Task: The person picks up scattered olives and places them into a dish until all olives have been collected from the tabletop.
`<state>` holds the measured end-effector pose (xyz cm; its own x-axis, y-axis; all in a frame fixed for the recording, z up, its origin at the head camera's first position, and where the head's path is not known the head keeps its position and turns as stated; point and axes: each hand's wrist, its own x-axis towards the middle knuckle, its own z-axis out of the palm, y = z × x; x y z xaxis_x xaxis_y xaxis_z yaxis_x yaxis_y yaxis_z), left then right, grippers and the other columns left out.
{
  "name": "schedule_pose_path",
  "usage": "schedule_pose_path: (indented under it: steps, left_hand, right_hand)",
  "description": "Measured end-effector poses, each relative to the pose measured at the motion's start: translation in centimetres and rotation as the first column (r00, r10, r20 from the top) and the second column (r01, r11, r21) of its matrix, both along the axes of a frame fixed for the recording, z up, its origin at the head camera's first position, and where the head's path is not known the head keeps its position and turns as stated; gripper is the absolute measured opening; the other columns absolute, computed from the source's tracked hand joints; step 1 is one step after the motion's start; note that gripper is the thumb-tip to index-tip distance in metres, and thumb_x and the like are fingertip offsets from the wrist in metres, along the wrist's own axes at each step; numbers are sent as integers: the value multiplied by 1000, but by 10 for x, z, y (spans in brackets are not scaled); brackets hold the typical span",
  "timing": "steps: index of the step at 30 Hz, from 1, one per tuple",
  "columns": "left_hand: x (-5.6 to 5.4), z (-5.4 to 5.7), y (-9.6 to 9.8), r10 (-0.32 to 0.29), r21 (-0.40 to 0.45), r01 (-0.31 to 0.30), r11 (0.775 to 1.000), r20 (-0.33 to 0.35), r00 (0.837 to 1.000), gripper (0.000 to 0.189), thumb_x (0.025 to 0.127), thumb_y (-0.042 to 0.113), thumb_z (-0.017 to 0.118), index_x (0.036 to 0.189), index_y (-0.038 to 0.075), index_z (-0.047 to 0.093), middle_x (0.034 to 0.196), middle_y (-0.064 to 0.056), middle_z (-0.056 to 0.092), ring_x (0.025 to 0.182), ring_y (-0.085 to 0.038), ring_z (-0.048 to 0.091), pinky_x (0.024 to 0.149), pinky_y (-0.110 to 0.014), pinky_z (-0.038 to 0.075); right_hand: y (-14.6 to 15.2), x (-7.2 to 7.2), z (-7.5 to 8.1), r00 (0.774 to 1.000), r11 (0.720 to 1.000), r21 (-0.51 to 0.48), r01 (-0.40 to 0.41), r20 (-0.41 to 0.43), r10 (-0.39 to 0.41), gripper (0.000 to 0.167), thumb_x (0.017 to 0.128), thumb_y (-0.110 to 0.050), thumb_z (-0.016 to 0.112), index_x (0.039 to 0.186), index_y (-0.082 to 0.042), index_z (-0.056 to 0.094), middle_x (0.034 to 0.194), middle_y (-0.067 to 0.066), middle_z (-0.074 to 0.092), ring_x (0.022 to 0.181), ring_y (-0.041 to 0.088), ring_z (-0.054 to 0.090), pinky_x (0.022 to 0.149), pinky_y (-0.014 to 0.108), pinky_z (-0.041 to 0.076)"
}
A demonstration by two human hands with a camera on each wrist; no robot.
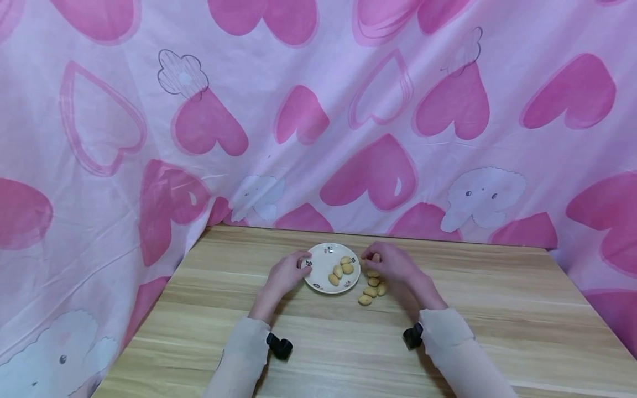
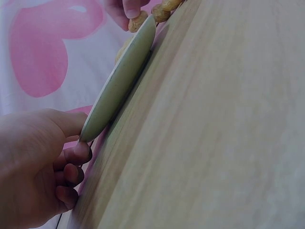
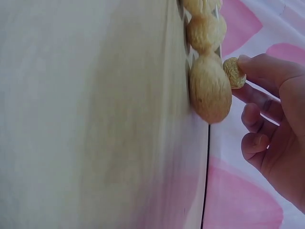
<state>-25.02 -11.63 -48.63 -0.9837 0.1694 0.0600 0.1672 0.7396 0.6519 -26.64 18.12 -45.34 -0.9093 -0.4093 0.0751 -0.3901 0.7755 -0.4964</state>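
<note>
1. The left grip [image 1: 287, 272] pinches the plate [image 1: 320, 260] at its left rim; the plate sits on the tabletop [image 1: 497, 309], though I cannot tell whether the held side is slightly raised; an upward tug there could tip it and send the 4 plated nuts [image 1: 338, 271] rolling over the right side.
2. The right grip [image 1: 393, 264] pinches 1 held nut [image 3: 233, 73] between thumb and finger, just beside the plate's right rim; only the fingertips bear on a small, rounded shell, so an off-centre squeeze could shoot it out onto the tabletop.
3. The loose nuts [image 1: 373, 282], about 6 in view, lie bunched on the tabletop right of the plate, close to the right grip; a low wrist or a trailing finger could brush them and scatter them; the grip may hide others.
4. The plated nuts crowd the plate's right half; the held nut, let go from too high, could strike them and bounce; the plate looks shallow, so its rim would likely stop little.
5. A rightward push from the left grip could drive the plate's rim into the loose nuts and shove them along.
</note>
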Motion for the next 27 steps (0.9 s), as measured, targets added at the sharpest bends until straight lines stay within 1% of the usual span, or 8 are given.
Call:
schedule_pose_path:
  steps: [7, 13, 17, 24, 27]
  left_hand:
    - [0, -1, 0, 1, 0, -1, 1000, 10, 1000, 40, 92, 25, 68, 130, 14, 65, 74, 1, 55, 64, -13, 47, 58, -30, 37]
    - [0, -2, 0, -6, 0, 6, 1000, -12, 1000, 39, 91, 24, 69, 129, 14, 65, 74, 2, 55, 64, -13, 47, 58, -30, 37]
    - [0, -1, 0, -7, -2, 7, 1000, -19, 1000, 40, 91, 25, 68, 129, 14, 65, 73, 2, 54, 63, -13, 46, 58, -29, 36]
    - [-1, -2, 0, 1, -5, -1, 1000, -3, 1000, 40, 91, 26, 68, 129, 15, 65, 73, 2, 54, 63, -13, 46, 57, -29, 37]
    - [-1, -2, -1, -1, -4, 1, 1000, -1, 1000, 40, 91, 26, 68, 130, 15, 65, 73, 2, 54, 63, -13, 46, 57, -29, 36]
  right_hand:
    - [-10, 2, 2, 999, 1000, 6, -27, -31, 27, 15, 93, -28, 70, 105, -20, 74, 96, -8, 67, 84, 9, 58, 76, 33, 50]
    - [-22, 2, 8, 998, 999, 4, -36, -48, 37, 15, 93, -29, 69, 106, -22, 73, 96, -10, 67, 83, 9, 57, 76, 32, 49]
    - [-32, 0, 11, 996, 998, 23, -67, -62, 68, 17, 93, -30, 70, 107, -22, 73, 97, -11, 67, 84, 10, 57, 77, 32, 49]
    - [-48, -6, 17, 990, 993, 33, -113, -79, 115, 14, 94, -29, 69, 105, -22, 74, 96, -10, 66, 90, 15, 60, 81, 34, 50]
    - [-54, -10, 15, 990, 992, 43, -117, -77, 120, 13, 93, -30, 69, 104, -23, 74, 96, -11, 66, 90, 13, 59, 83, 34, 49]
